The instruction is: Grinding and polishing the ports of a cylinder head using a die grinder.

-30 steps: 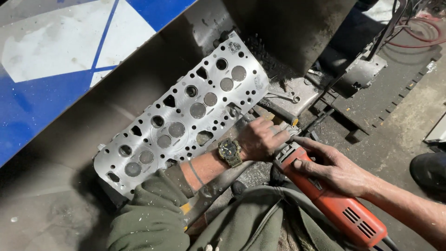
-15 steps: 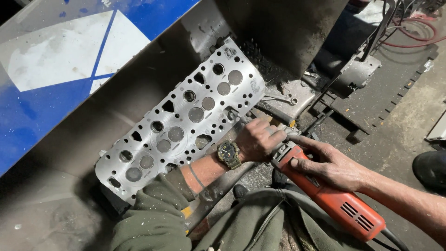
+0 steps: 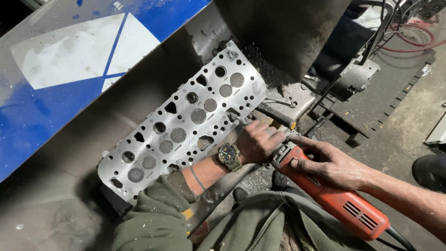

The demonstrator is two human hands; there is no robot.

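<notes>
A long grey metal engine head [image 3: 186, 123] with many round holes leans against a dark steel wall. My left hand [image 3: 258, 139], with a wristwatch on the wrist, grips the front of a red angle grinder [image 3: 334, 195] at the head's lower right edge. My right hand [image 3: 332, 162] wraps around the grinder's red body just behind the left hand. The grinder's disc is hidden under my left hand. Its black cable runs off at the bottom right.
A blue and white painted panel [image 3: 69, 69] fills the upper left. A spanner [image 3: 281, 100] lies on a dirty surface beyond my hands. Dark metal parts [image 3: 371, 93] and red and black cables [image 3: 409, 32] lie at the upper right. A dark shoe [image 3: 429, 169] shows at the right edge.
Both hands and the grinder stay at the same spot on the head's edge. The view has shifted slightly.
</notes>
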